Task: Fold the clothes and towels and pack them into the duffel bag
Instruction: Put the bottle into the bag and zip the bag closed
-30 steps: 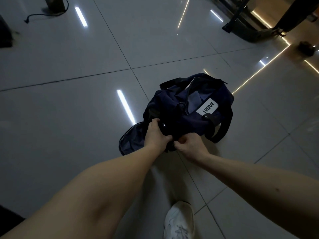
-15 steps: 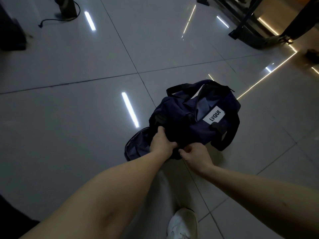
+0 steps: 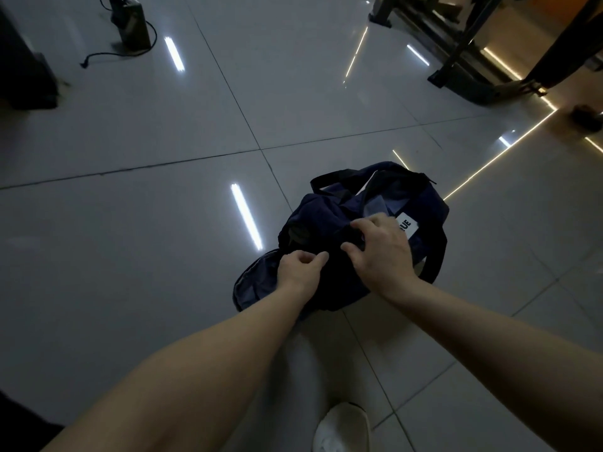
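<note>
A navy duffel bag point(image 3: 321, 220) with black straps and a white label lies on the tiled floor, right of centre. Its end flap point(image 3: 254, 282) hangs open on the near left side. My left hand point(image 3: 298, 269) pinches the bag's fabric at the near edge, beside the flap. On top of the bag my right hand point(image 3: 380, 247) grips the dark fabric and partly covers the label. Greyish cloth point(image 3: 375, 207) shows through the opening at the top. What else lies inside is hidden.
A white shoe point(image 3: 342, 429) shows at the bottom edge. Black metal frame legs point(image 3: 463, 70) stand at the far right. A dark stand with a cable point(image 3: 129, 24) sits far left, next to a dark bulky object point(image 3: 23, 76). Glossy grey tiles surround the bag.
My right hand has risen from the bag's near edge onto its top, over the label. My left hand stays at the near edge. The view has tilted slightly.
</note>
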Available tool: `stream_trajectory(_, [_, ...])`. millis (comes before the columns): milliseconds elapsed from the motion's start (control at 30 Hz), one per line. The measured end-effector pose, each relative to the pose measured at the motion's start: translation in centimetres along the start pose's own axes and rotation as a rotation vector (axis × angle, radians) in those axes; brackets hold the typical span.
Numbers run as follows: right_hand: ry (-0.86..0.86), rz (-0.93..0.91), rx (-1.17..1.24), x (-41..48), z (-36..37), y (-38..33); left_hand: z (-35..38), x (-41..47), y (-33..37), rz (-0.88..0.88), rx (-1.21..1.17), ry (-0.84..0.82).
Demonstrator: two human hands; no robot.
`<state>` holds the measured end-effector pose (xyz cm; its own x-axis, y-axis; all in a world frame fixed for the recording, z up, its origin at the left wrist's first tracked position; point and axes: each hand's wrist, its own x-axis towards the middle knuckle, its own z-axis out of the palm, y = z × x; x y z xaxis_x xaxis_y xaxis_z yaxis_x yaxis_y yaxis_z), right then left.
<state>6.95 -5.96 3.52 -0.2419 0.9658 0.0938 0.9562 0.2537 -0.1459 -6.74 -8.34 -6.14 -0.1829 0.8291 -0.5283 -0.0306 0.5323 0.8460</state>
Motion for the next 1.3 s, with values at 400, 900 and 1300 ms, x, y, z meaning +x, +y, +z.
stream_trajectory(400, [-0.196,0.329,0.201,0.1,2.0,1.5,2.2,-0.2,2.0,-0.113,-0.070,0.061])
stream_trajectory(900, [-0.189,0.245,0.275,1.2,1.5,2.2,1.8,1.7,2.8,-0.198,-0.105,0.237])
stream_trajectory(1300, [-0.089,0.799,0.271,9.0,4.9,16.3,4.3,1.4,3.6,-0.060,-0.025,0.455])
